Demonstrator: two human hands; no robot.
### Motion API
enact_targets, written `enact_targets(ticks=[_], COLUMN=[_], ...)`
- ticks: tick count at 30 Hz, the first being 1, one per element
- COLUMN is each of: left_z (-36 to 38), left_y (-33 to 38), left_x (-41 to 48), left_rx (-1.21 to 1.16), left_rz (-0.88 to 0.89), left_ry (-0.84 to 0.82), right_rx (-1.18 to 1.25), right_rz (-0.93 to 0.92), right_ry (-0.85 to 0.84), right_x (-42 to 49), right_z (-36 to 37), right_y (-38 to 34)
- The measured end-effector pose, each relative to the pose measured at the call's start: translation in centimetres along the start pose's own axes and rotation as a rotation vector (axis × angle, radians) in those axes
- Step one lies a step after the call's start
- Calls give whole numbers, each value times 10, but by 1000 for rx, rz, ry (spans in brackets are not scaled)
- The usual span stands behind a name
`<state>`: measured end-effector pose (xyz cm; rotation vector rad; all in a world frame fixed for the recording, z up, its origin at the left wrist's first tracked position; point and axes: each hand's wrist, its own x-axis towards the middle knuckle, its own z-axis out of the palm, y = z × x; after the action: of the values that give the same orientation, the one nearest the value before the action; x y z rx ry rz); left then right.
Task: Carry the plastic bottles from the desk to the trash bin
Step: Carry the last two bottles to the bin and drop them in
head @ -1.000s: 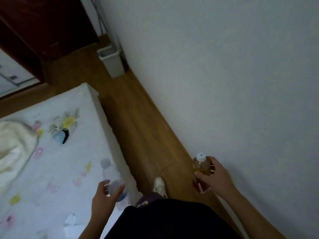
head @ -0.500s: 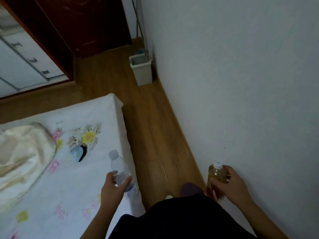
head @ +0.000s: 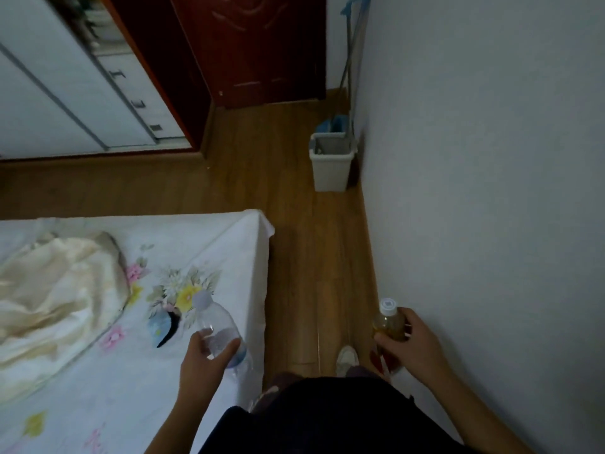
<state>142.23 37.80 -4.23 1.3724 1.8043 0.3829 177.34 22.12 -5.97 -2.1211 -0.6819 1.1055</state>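
While carried, bottles (head: pixel 218 335) in hands (head: pixel 415 347)

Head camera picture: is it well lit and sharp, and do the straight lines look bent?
Head view: dim, bluish light with no glare; the trash bin is fairly sharp; the clear bottle in the left hand looks soft against the bedsheet; the wardrobe edges lean and bow from the wide-angle lens.

Dim room. Wood-plank floor (head: pixel 262 178); plain pale wall (head: pixel 491 158) on right. Dark red door (head: pixel 255 50) at far end, white wardrobe (head: pixel 65 93) beside it. Bed (head: pixel 98 355) with floral sheet at left.
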Motion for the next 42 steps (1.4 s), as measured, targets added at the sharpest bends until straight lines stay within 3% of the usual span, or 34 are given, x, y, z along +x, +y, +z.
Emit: enact_targets(ticks=[8, 15, 27, 34, 38, 42], left_z=[-13, 0, 21, 33, 23, 17], left_y=[16, 77, 319, 388, 410, 452], left_x=[70, 205, 458, 584, 638, 688], left_rx=[-111, -105, 50, 60, 70, 80], left_rz=[-229, -288, 82, 54, -43, 4], left_ry=[169, 198, -112, -91, -68, 4], right_rx=[-106, -143, 67, 11, -15, -52], right_rz=[-186, -113, 75, 47, -28, -110], right_ry=[-179, -151, 140, 79, 3, -111], right_x=[160, 279, 430, 573, 657, 729], right_z=[7, 15, -14, -12, -6, -2], right_y=[-150, -215, -303, -377, -447, -524])
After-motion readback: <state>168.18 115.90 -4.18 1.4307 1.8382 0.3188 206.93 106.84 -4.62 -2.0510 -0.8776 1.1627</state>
